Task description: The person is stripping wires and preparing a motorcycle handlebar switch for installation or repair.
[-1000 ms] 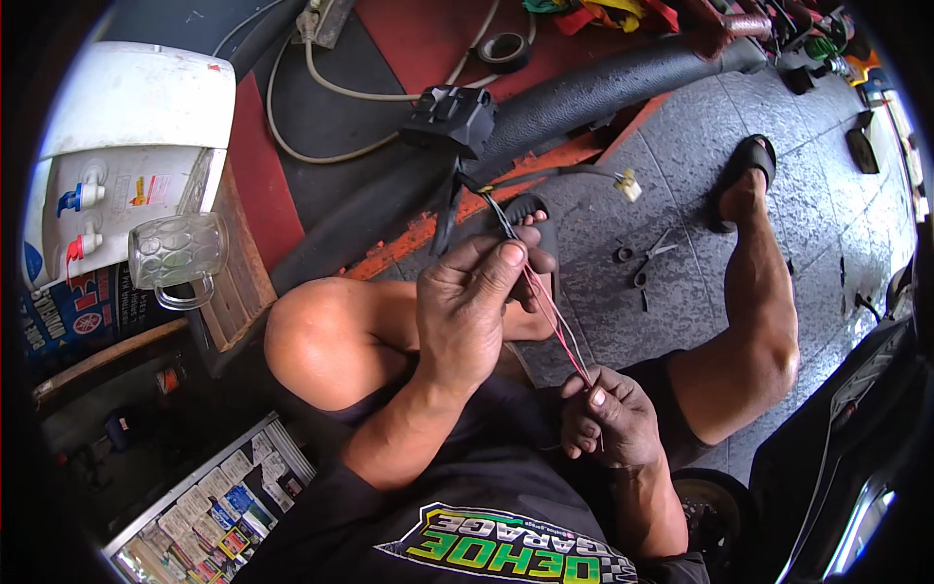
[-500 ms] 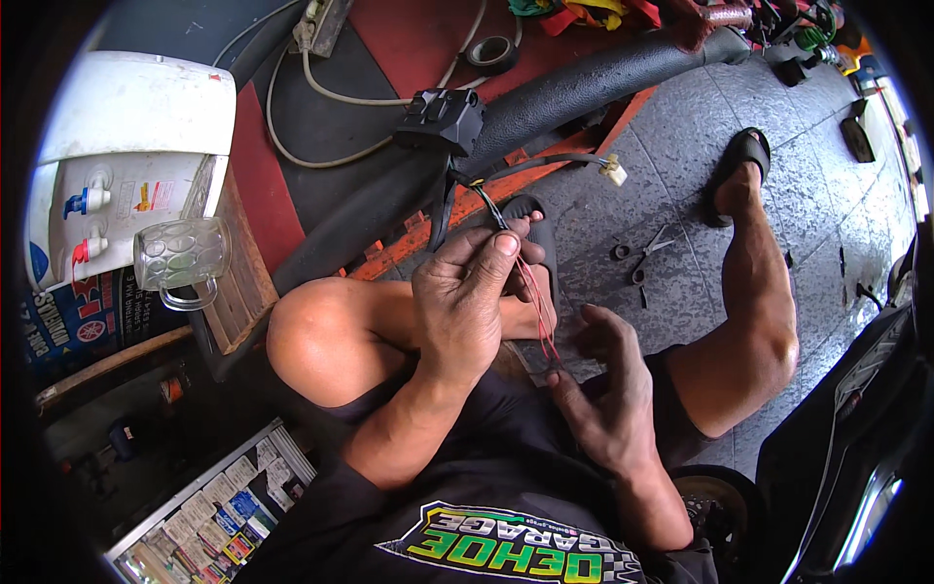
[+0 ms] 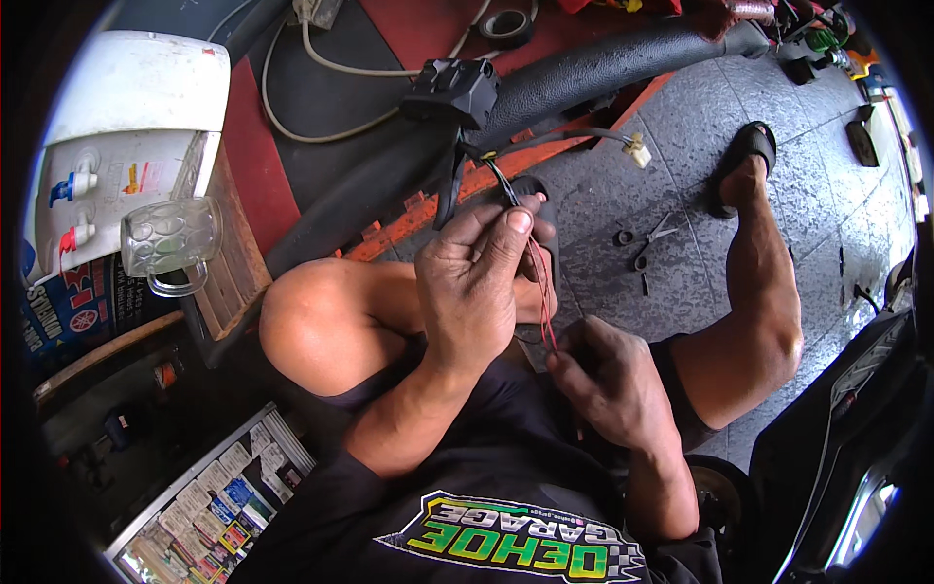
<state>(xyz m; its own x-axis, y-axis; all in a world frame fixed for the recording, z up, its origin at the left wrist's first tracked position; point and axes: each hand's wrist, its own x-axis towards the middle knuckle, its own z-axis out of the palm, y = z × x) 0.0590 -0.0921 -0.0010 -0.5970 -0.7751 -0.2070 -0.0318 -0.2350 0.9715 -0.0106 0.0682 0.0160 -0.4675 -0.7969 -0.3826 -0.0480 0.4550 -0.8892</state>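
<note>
My left hand [image 3: 472, 287] pinches a bundle of thin wires between thumb and fingers. Out of that pinch run thin red wires [image 3: 542, 292], down toward my right hand [image 3: 618, 384]. The right thumb and fingers are closed on their lower ends; the exact tips are hidden. Above the left hand the bundle leads up to a black switch housing [image 3: 450, 92] resting against the padded bench edge. A second dark cable branches right from it and ends in a white connector [image 3: 637, 151], hanging free.
Scissors [image 3: 654, 241] and a small black tape roll [image 3: 623, 237] lie on the tiled floor. Another tape roll [image 3: 507, 27] sits on the red-and-black bench top. At left stand a glass mug [image 3: 170, 243] and a white water dispenser [image 3: 131, 92]. A dark motorcycle part [image 3: 827, 409] is at right.
My right hand has closed its fingers around the red wires' lower ends. The left hand keeps its pinch. The whole view has shifted slightly.
</note>
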